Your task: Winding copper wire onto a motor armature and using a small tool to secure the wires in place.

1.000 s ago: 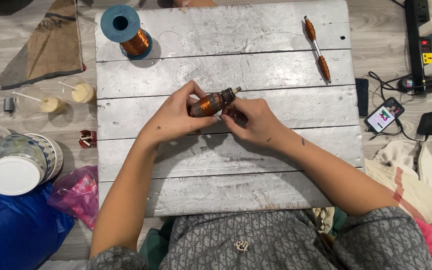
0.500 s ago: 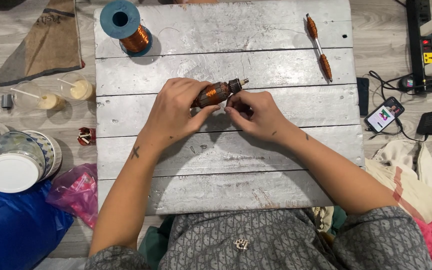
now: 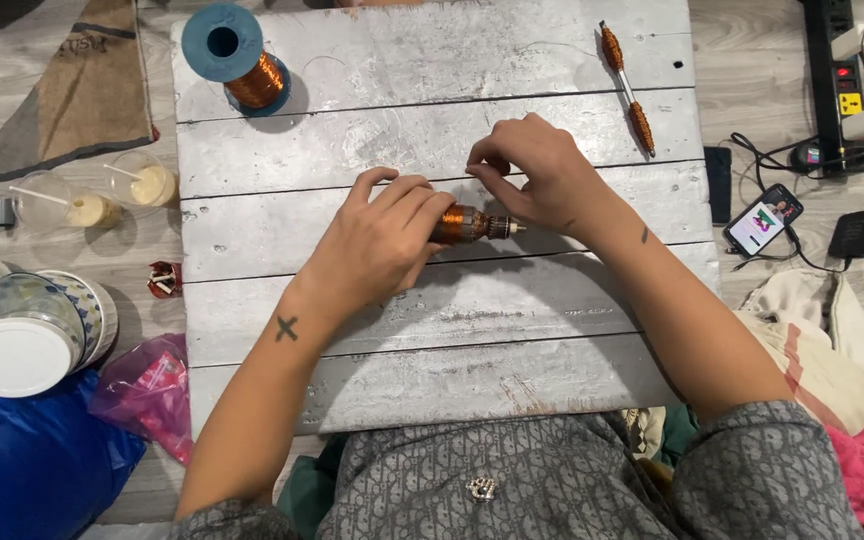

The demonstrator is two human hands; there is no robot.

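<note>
On the floor at the far left lie a brown cloth (image 3: 82, 85), two clear cups (image 3: 102, 195) of pale liquid with sticks in them, a stack of bowls under a white lid (image 3: 14, 355) and a pink bag (image 3: 147, 385) against something blue; on the bench (image 3: 432, 400), a top of grey painted planks, a blue spool of copper wire (image 3: 237, 55) stands at the back left corner.

Toward the middle, the left hand (image 3: 377, 245) is closed around a small copper-wound armature (image 3: 470, 223), fingers wrapped over its left part so that only the wound body and the short shaft tip show, held just above or on the bench middle; I cannot tell which. The right hand (image 3: 537, 180) sits just beside it at the shaft end, fingertips pinched together as though on a fine wire, though no strand is clear enough to see.

By my reading the step in hand is winding or dressing the coil; the next move seems to call for a steady grip from the left hand and light, even tension from the right.

Further right a thin rod with two copper coils (image 3: 627, 90) lies untouched; beyond the bench edge, a lit phone (image 3: 762, 220), a black adapter (image 3: 860, 233) and a power strip (image 3: 837, 70) on the floor, cloths (image 3: 832, 350) below them.
</note>
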